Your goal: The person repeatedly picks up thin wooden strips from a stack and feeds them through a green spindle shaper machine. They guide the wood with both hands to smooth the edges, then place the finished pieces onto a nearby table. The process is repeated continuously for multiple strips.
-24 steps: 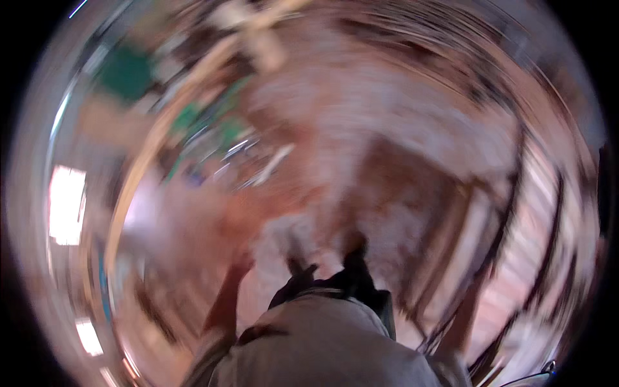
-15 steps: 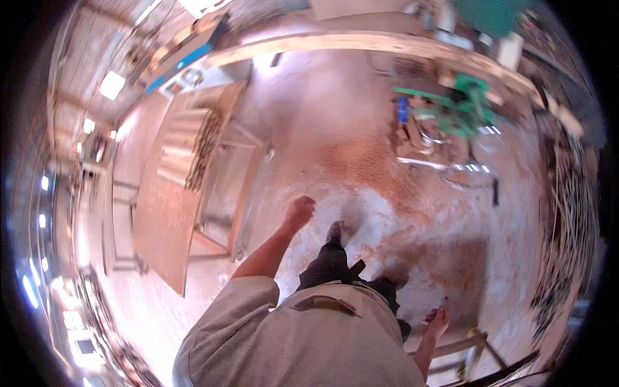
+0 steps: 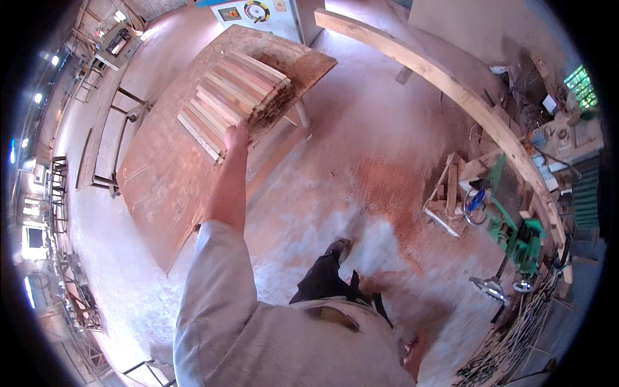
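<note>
My left hand (image 3: pixel 237 137), its fingers curled in, is stretched out over the near end of a stack of wooden strips (image 3: pixel 222 97). Nothing shows in its grip; whether it touches the strips I cannot tell. The strips lie side by side in layers, pale and reddish, on a worn brown tabletop (image 3: pixel 164 171). Low at my right side, my right hand (image 3: pixel 412 351) is blurred and partly cut off by my shirt, so its fingers are unclear. One dark shoe (image 3: pixel 336 248) shows on the dusty floor ahead of me.
A long timber beam (image 3: pixel 445 71) crosses from the top to the right. Beyond the table stands a pale cabinet with a dial (image 3: pixel 256 11). A green machine (image 3: pixel 525 245) and a pile of thin sticks (image 3: pixel 509 342) lie to the right. Reddish sawdust (image 3: pixel 393 200) covers floor ahead.
My view has turned left, and the table with the strips is nearer. My left hand has gone from above the floor to the stack's end. My right hand shows lower and less fully.
</note>
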Motion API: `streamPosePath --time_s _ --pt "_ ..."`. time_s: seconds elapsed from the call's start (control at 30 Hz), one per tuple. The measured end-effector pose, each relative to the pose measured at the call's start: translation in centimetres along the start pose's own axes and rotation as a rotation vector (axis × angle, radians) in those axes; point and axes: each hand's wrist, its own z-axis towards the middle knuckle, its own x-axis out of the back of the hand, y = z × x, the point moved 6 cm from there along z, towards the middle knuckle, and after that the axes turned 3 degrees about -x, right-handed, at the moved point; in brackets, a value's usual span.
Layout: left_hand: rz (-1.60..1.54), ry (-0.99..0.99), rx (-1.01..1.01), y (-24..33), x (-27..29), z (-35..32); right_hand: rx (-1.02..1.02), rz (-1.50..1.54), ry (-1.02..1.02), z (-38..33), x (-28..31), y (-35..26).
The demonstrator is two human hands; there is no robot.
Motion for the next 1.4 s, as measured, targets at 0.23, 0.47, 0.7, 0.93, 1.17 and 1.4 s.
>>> streamPosePath --time_s 0.23,0.47,0.7,0.93,1.17,1.4 --pt "0.175 0.121 0.024 -1.7 -1.5 4.8 0.128 -0.015 0.058 -1.6 -0.9 -4.2" --pt "-0.872 -0.283 0.128 -0.9 -2.6 -3.9 0.257 -0.195 -0.003 -2.3 -6.3 -8.0" --pt "-0.741 -0.913 -0.020 5.9 -13.8 -33.6 0.956 -0.589 -0.683 -14.0 -27.7 -24.2" --pt "-0.537 -1.432 -0.063 8.0 -22.2 -52.2 1.328 -0.689 -0.551 -13.6 -24.5 -33.0" --pt "-0.842 -1.017 0.009 18.4 -24.7 -47.2 1.144 -0.772 -0.720 -8.6 -9.3 -39.6" --pt "-0.725 -1.076 -0.086 19.7 -30.7 -47.4 1.256 -0.179 -0.229 -4.7 1.8 -47.2"
